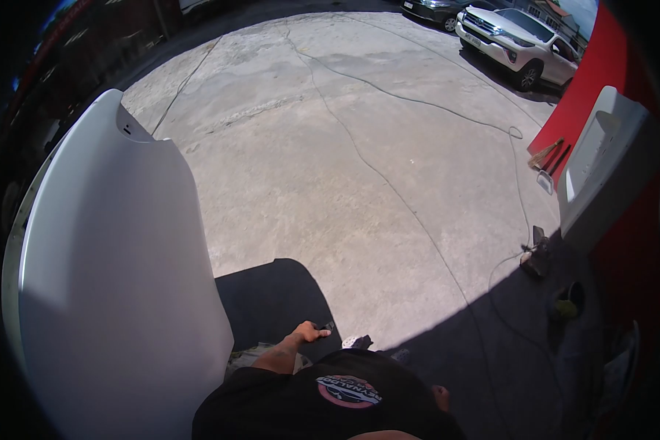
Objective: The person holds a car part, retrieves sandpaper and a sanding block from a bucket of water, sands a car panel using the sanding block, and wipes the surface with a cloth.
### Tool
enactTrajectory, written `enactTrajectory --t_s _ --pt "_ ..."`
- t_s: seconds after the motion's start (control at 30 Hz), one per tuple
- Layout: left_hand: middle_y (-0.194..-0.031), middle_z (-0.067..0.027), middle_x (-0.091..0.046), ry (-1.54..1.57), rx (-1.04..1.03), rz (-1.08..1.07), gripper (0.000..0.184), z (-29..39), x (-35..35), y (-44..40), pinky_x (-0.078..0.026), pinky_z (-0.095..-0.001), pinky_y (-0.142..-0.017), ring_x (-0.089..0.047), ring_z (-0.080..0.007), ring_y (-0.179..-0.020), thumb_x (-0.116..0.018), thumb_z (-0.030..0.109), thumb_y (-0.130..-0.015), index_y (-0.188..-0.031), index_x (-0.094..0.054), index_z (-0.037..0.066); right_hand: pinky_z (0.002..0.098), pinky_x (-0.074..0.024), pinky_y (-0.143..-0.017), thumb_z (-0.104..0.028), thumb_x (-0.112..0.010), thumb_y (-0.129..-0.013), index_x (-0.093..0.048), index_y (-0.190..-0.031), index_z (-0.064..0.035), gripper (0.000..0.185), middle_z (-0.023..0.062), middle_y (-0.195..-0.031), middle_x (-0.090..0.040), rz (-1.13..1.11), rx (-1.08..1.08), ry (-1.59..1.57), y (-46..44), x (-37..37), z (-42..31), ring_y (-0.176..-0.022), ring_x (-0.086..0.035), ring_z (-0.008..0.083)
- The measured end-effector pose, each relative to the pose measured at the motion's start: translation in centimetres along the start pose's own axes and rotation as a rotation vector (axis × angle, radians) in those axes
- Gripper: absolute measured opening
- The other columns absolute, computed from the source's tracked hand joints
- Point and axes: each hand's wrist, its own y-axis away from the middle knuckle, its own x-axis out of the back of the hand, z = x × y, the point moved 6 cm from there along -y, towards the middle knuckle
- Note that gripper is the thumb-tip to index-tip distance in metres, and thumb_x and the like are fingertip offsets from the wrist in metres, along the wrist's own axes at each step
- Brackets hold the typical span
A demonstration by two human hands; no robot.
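Note:
My left hand point(312, 331) reaches forward in front of my black shirt point(271, 403), its fingers closed round a small dark object point(328, 326) that I cannot make out. It is to the right of a large white curved body panel point(125, 257), apart from it, over the panel's dark shadow. Of my right hand point(441, 398), only a small part shows beside the shirt at the lower right; its fingers are hidden, and so is anything they may hold.
A hose point(418, 100) and a thin cable point(418, 216) cross the concrete floor point(271, 169). Another white panel point(601, 161) leans by a red wall point(601, 81) at right, near a broom point(545, 155) and dustpan point(545, 182). A white car point(521, 44) is parked behind.

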Motion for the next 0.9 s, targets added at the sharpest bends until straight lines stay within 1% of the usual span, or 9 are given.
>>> enactTrajectory --t_s 0.1,0.17,0.2,0.27,0.4,0.5,0.6,0.67,0.9 --pt "-0.108 -0.0175 -0.071 -0.049 -0.045 0.012 0.08 0.5 -0.1 -0.5 -0.051 -0.0383 -0.092 -0.066 -0.0295 -0.106 -0.074 0.069 -0.07 -0.109 -0.072 0.0 0.028 -0.044 -0.044 -0.027 -0.063 -0.091 -0.062 -0.1 -0.0044 0.024 0.0016 -0.07 -0.059 0.003 -0.041 0.029 0.4 -0.2 -1.3 -0.054 -0.058 0.0127" --pt "-0.112 -0.0178 -0.07 -0.065 -0.066 0.031 0.079 1.1 0.1 -0.3 -0.05 -0.039 -0.094 -0.065 -0.03 -0.11 -0.077 0.067 -0.069 -0.11 -0.071 0.0 0.0313 -0.0488 -0.065 -0.034 -0.065 -0.09 -0.067 -0.102 0.0001 0.036 0.007 -0.082 -0.067 0.049 -0.088 0.086 2.1 -0.4 -3.5 -0.073 -0.062 0.0141" --pt "-0.108 -0.0171 -0.07 -0.057 -0.076 0.037 0.078 1.3 0.2 -0.3 -0.05 -0.0389 -0.092 -0.066 -0.0292 -0.107 -0.077 0.067 -0.069 -0.109 -0.071 0.001 0.0329 -0.0512 -0.076 -0.038 -0.065 -0.089 -0.069 -0.102 0.0023 0.042 0.0097 -0.089 -0.072 0.071 -0.112 0.114 2.7 -0.4 -4.1 -0.083 -0.065 0.0148" --pt "-0.101 -0.0158 -0.072 -0.04 -0.094 0.05 0.076 1.4 0.1 -0.4 -0.051 -0.0389 -0.089 -0.067 -0.0278 -0.101 -0.078 0.066 -0.069 -0.109 -0.072 0.001 0.0327 -0.0512 -0.076 -0.038 -0.066 -0.089 -0.069 -0.103 0.0022 0.043 0.0102 -0.089 -0.072 0.06 -0.125 0.152 2.6 -0.4 -3.9 -0.084 -0.065 0.0147" --pt "-0.102 -0.0148 -0.072 -0.045 -0.074 0.041 0.074 1.3 0.1 -0.5 -0.051 -0.0381 -0.09 -0.067 -0.0274 -0.102 -0.08 0.064 -0.068 -0.109 -0.072 0.003 0.0325 -0.0512 -0.077 -0.039 -0.067 -0.088 -0.069 -0.104 0.0023 0.044 0.0103 -0.091 -0.072 0.05 -0.098 0.175 2.7 -0.4 -3.5 -0.085 -0.065 0.0148" --pt "-0.104 -0.0143 -0.072 -0.057 -0.062 0.032 0.071 1.2 0.3 -0.3 -0.051 -0.038 -0.09 -0.067 -0.0274 -0.103 -0.08 0.062 -0.068 -0.109 -0.072 0.005 0.0322 -0.0511 -0.078 -0.039 -0.068 -0.087 -0.069 -0.104 0.003 0.045 0.0098 -0.092 -0.072 0.051 -0.133 0.099 3.4 -0.6 -3.9 -0.085 -0.065 0.0149" --pt "-0.106 -0.0144 -0.072 -0.05 -0.057 0.043 0.066 1.0 0.2 -0.4 -0.051 -0.0384 -0.091 -0.067 -0.0278 -0.105 -0.08 0.06 -0.07 -0.107 -0.073 0.006 0.0287 -0.0466 -0.046 -0.031 -0.063 -0.092 -0.061 -0.107 -0.0038 0.031 0.0039 -0.079 -0.064 -0.004 -0.115 0.095 1.4 -0.6 -1.4 -0.061 -0.063 0.0143" --pt "-0.105 -0.0143 -0.072 -0.04 -0.059 0.056 0.063 1.1 0.3 0.0 -0.051 -0.0383 -0.091 -0.067 -0.0276 -0.104 -0.08 0.057 -0.072 -0.107 -0.073 0.006 0.0286 -0.0464 -0.046 -0.031 -0.062 -0.093 -0.061 -0.108 -0.0039 0.031 0.0039 -0.079 -0.064 -0.025 -0.095 0.099 0.3 -0.6 0.0 -0.061 -0.064 0.0147" --pt "-0.105 -0.0139 -0.072 -0.039 -0.045 0.039 0.048 1.6 0.2 1.0 -0.052 -0.0377 -0.09 -0.068 -0.0277 -0.102 -0.079 0.046 -0.078 -0.107 -0.073 0.007 0.0289 -0.0462 -0.046 -0.03 -0.062 -0.093 -0.06 -0.109 -0.004 0.03 0.0039 -0.079 -0.063 -0.031 -0.066 0.069 0.4 -0.8 0.4 -0.062 -0.064 0.0154"
